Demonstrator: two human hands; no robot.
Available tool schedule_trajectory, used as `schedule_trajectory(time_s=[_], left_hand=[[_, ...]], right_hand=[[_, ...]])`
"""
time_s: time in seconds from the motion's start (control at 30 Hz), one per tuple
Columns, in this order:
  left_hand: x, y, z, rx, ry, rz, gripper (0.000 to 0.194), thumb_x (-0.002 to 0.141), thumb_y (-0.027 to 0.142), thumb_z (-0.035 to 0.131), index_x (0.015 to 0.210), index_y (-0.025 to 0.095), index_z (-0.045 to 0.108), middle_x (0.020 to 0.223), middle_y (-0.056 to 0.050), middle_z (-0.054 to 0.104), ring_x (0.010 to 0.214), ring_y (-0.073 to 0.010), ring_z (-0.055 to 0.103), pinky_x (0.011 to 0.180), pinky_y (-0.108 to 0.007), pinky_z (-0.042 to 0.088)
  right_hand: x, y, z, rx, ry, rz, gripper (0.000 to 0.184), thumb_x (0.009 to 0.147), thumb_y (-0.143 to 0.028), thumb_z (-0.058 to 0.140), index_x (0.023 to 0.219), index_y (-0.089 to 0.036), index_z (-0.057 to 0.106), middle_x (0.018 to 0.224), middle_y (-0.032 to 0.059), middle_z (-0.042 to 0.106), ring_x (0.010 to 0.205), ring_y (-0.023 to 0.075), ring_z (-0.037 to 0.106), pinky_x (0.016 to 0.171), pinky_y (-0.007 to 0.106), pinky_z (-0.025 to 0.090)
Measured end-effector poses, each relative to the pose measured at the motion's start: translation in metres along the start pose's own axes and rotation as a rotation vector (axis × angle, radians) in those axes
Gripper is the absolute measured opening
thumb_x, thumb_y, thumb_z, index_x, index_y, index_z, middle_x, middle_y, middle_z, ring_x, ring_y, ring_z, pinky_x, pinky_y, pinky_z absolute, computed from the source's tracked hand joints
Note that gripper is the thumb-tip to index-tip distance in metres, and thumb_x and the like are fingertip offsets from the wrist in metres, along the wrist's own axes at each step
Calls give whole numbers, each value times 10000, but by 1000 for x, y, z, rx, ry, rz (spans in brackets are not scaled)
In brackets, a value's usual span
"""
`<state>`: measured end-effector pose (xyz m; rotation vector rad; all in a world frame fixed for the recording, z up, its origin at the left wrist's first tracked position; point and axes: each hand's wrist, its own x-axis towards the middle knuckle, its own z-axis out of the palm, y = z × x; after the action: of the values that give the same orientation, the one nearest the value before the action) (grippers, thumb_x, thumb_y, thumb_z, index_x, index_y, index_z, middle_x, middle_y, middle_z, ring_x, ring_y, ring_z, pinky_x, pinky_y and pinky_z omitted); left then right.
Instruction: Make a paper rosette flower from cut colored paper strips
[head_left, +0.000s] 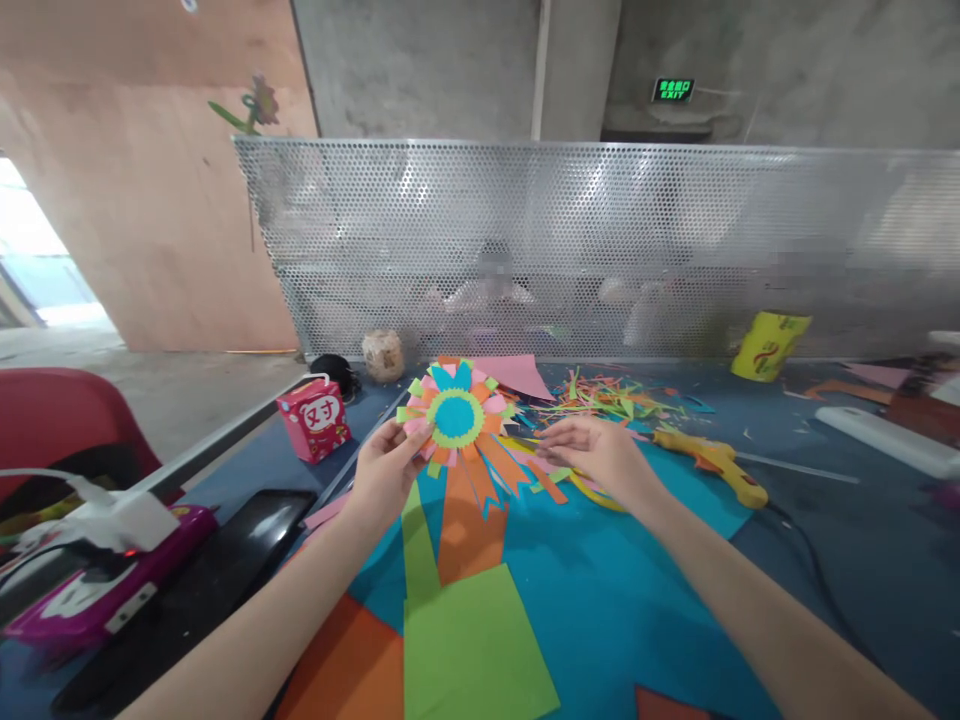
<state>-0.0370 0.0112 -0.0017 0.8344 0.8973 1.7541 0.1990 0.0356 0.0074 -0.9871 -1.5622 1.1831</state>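
Note:
My left hand (386, 468) holds up a round paper rosette (455, 417) by its left edge. The rosette has a blue centre, a green toothed ring and orange, pink and green petals, with orange ribbon tails hanging below. My right hand (596, 452) hovers just right of the rosette, fingers stretched out and loosely apart over small paper bits, holding nothing that I can see. Under both hands lie blue, green and orange paper sheets (600, 600).
A yellow glue gun (712, 462) lies right of my right hand, its cord trailing back. Paper scraps (611, 398) and a pink sheet (514, 375) lie behind. A red carton (313, 418), a magenta device (90, 590), a yellow cup (769, 345) and a perforated metal screen (600, 240) surround the table.

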Motion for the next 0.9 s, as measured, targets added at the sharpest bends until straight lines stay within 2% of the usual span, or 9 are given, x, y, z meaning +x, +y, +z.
schedule_trajectory(time_s=[0.2,0.37,0.57,0.67,0.8,0.9], left_hand=[[-5,-3,3,65,-140,-48,318,515,234,765,784,157,613,708,3,660,616,-89,599,565,-187,486],[-10,-3,5,181,-183,-18,311,504,240,769,752,142,609,674,-2,650,606,-97,594,571,-201,496],[-8,-3,5,246,-120,51,287,502,249,767,696,142,585,624,17,620,569,-82,575,534,-180,487],[-7,-4,3,277,-131,75,285,515,257,760,722,143,601,653,4,632,585,-94,583,534,-188,492],[-6,-3,2,303,-135,114,287,545,253,742,775,136,615,723,-25,651,626,-112,596,553,-203,504],[-4,-2,1,278,-88,128,300,546,252,740,793,139,612,755,-26,654,664,-111,600,582,-194,504]], right_hand=[[-3,0,8,312,-143,81,289,558,-253,725,807,-167,608,818,47,686,793,189,649,795,350,503],[-8,-6,11,329,-170,70,308,593,-239,710,882,-175,625,896,47,678,869,172,625,803,322,496],[-9,-7,8,385,-175,119,241,610,-299,695,801,-165,634,773,29,686,725,165,655,771,336,509],[-8,-5,7,361,-168,118,255,610,-295,697,814,-159,626,762,37,683,702,166,654,735,337,517],[-8,-2,6,289,-164,68,245,598,-251,708,808,-160,621,705,21,668,646,135,635,615,281,525],[-8,-5,3,251,-147,70,206,579,-235,717,740,-153,618,638,11,656,576,105,610,534,226,500]])
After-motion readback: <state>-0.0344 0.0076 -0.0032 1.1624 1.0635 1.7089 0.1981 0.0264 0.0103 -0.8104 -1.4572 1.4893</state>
